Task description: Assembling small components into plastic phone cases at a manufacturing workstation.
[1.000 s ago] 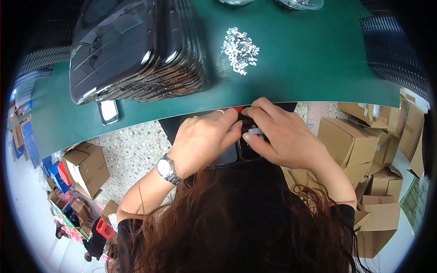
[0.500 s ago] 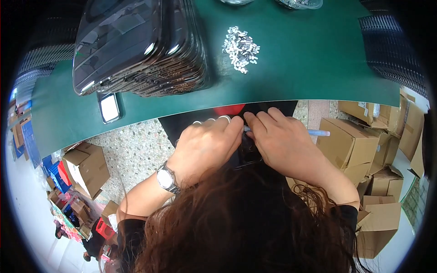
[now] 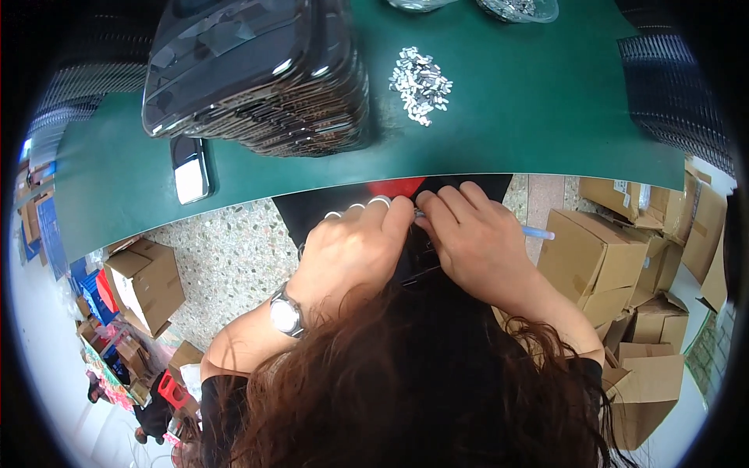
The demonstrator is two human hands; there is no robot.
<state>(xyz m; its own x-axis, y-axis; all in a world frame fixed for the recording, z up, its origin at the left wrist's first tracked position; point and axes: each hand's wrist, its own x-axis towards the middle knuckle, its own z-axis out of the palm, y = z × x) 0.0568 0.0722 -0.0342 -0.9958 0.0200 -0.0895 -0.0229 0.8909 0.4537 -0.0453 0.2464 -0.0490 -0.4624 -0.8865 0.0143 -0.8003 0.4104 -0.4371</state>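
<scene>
A green tabletop (image 3: 538, 125) is stretching across the far side, its near edge bowing above a speckled floor (image 3: 226, 249). Cardboard boxes (image 3: 597, 253) are crowding the near right, another carton (image 3: 148, 285) is sitting on the left, and a red stool (image 3: 173, 390) is showing beyond it on the near left. On the table, a tall stack of glossy dark panels (image 3: 250, 109) is filling the far left, with a phone-like slab (image 3: 191, 171) lying near its foot. Small silvery and dark pieces (image 3: 421, 86) are lying heaped to its right, and a clear tub (image 3: 523, 9) is standing farther off. In the near middle, long brown hair (image 3: 390, 390) is hanging in the way, hiding much of the lap. The right hand (image 3: 477, 238) is gripping a pale blue stick (image 3: 538, 232), which is poking out to the right over a dark shiny piece (image 3: 419, 269) just below the table edge. The left hand (image 3: 355, 242) is curling beside it; whether it is grasping anything, I cannot tell
</scene>
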